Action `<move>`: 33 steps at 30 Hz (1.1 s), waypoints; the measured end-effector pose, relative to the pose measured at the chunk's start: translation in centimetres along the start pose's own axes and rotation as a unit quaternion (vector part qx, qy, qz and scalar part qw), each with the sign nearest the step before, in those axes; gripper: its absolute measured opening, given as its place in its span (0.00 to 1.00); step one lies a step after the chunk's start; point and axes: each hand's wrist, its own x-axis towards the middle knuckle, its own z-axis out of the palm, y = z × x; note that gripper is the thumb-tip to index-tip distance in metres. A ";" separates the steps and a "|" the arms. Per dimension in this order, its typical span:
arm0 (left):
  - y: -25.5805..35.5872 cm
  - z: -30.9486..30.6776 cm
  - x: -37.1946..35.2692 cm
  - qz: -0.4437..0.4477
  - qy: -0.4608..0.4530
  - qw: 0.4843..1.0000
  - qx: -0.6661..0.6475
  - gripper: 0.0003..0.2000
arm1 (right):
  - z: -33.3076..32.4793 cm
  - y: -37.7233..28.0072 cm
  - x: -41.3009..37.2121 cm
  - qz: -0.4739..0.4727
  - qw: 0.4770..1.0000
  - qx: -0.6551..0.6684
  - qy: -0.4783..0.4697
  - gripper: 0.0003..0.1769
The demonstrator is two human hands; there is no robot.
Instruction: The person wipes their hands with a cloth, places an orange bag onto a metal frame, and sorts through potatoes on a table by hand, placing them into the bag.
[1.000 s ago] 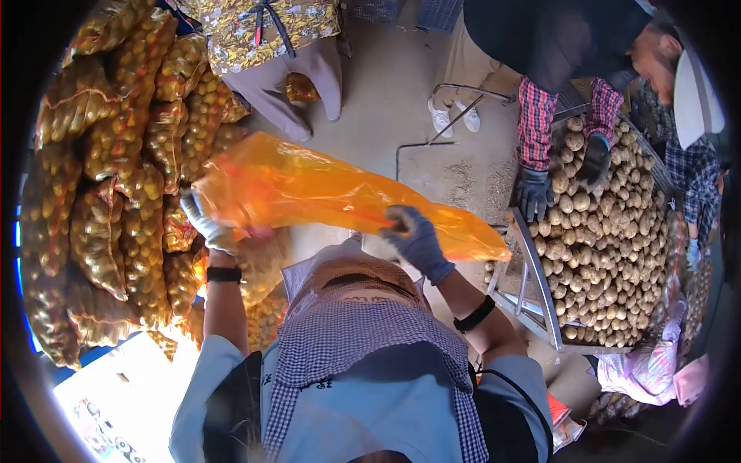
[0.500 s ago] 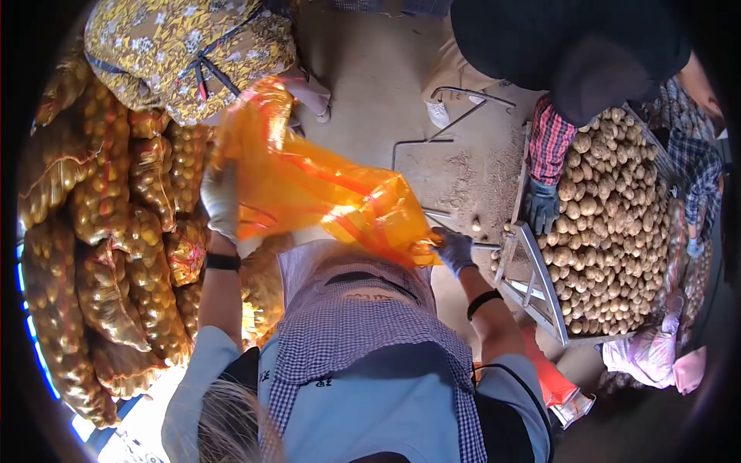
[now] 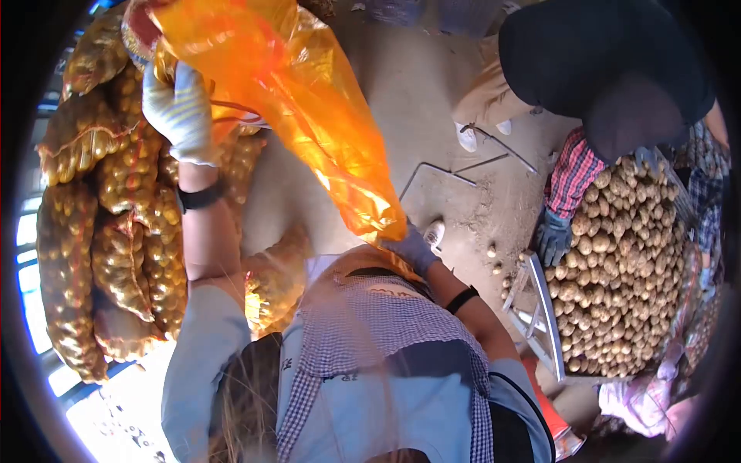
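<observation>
An orange see-through mesh-like plastic bag (image 3: 324, 116) is stretched out in front of me, apparently unfilled. My left hand (image 3: 181, 112), in a pale striped glove, is raised at the upper left and gripping the bag's wide end. A reddish cord hangs from the bag beside that wrist. Close to my apron (image 3: 370, 309), my right hand (image 3: 415, 251), in a greyish-purple glove, is closed around the bag's narrow end. Its fingertips are partly hidden behind the plastic.
Stacked sacks of potatoes (image 3: 131, 255) stand on my left. To the right, potatoes (image 3: 617, 270) lie heaped on a metal-framed table (image 3: 546, 316), where a co-worker's gloved hand (image 3: 554, 238) rests. Bent metal rods (image 3: 455, 171) and a few loose potatoes (image 3: 492, 251) are on the floor.
My left hand has lifted and swung forward with its end of the bag. My right hand has drawn in to the left, towards my waist, so the bag now hangs more steeply.
</observation>
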 end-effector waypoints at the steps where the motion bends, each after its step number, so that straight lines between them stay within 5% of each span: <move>1: 1.2 0.0 0.6 0.003 -0.005 1.000 0.024 0.10 | -0.4 -0.7 1.3 -0.018 0.995 0.076 -0.062 0.23; 2: 3.0 0.6 0.8 0.006 -0.010 0.999 0.048 0.11 | -1.4 -1.6 2.6 -0.030 0.995 0.068 -0.072 0.23; 4: 4.7 1.2 0.2 0.031 -0.013 0.998 0.058 0.13 | -3.2 -4.6 5.4 -0.049 0.991 0.074 0.103 0.18; 8: 3.5 -1.1 -1.5 -0.007 -0.026 0.997 0.071 0.14 | -13.6 -8.7 8.7 -0.235 0.884 0.221 0.339 0.15; 9: 4.8 0.1 -3.3 -0.084 -0.003 0.996 0.008 0.13 | -14.6 -7.4 8.3 -0.234 0.884 0.222 0.340 0.15; 10: 3.4 -0.9 -4.4 -0.067 -0.051 0.993 0.086 0.13 | -15.4 -5.7 7.7 -0.235 0.916 0.043 0.323 0.15; 11: 2.6 -1.3 -6.2 -0.083 -0.116 0.984 0.103 0.12 | -16.2 -3.8 7.2 -0.231 0.916 -0.141 0.297 0.15; 13: -0.3 -2.3 -10.1 -0.046 -0.272 0.960 0.055 0.11 | -15.7 4.7 5.9 -0.193 0.929 -0.272 0.159 0.18; 14: -0.2 -1.1 -12.2 -0.144 -0.284 0.947 0.048 0.10 | -16.0 2.7 3.5 0.031 0.906 -0.421 -0.038 0.26; 15: -0.1 0.0 -14.4 -0.241 -0.289 0.926 0.044 0.10 | -15.6 1.5 0.0 0.182 0.871 -0.455 -0.039 0.40; 16: -0.1 1.0 -15.8 -0.129 -0.368 0.903 0.179 0.10 | -15.9 2.4 -0.8 0.184 0.869 -0.458 -0.036 0.40; 19: -1.5 3.4 -20.2 -0.148 -0.484 0.840 0.195 0.11 | -16.8 3.7 -1.9 -0.016 0.977 -0.198 0.082 0.51; 20: -2.3 4.4 -21.7 -0.113 -0.500 0.844 0.157 0.11 | -16.9 1.7 -2.2 -0.111 0.985 -0.061 0.119 0.52; 21: -2.6 5.4 -22.6 -0.075 -0.515 0.846 0.118 0.10 | -17.3 -1.7 -3.3 -0.103 0.984 -0.063 0.129 0.52; 23: -1.7 6.9 -23.4 -0.059 -0.543 0.831 0.109 0.09 | -17.9 -8.8 -5.2 -0.150 0.957 0.220 0.112 0.44; 26: -2.2 8.3 -25.0 0.023 -0.576 0.810 0.106 0.07 | -17.7 -11.2 -5.7 -0.120 0.964 0.189 0.141 0.40; 29: -3.2 8.9 -27.3 0.076 -0.593 0.791 0.129 0.04 | -17.1 -8.8 -5.3 -0.118 0.978 -0.081 0.153 0.40; 32: -1.1 8.4 -27.0 0.154 -0.618 0.764 0.102 0.03 | -18.1 -7.6 -5.9 0.057 0.985 -0.155 0.057 0.29; 33: -1.1 8.1 -27.8 0.120 -0.655 0.740 0.095 0.05 | -18.0 -6.2 -6.4 0.024 0.991 -0.123 0.055 0.27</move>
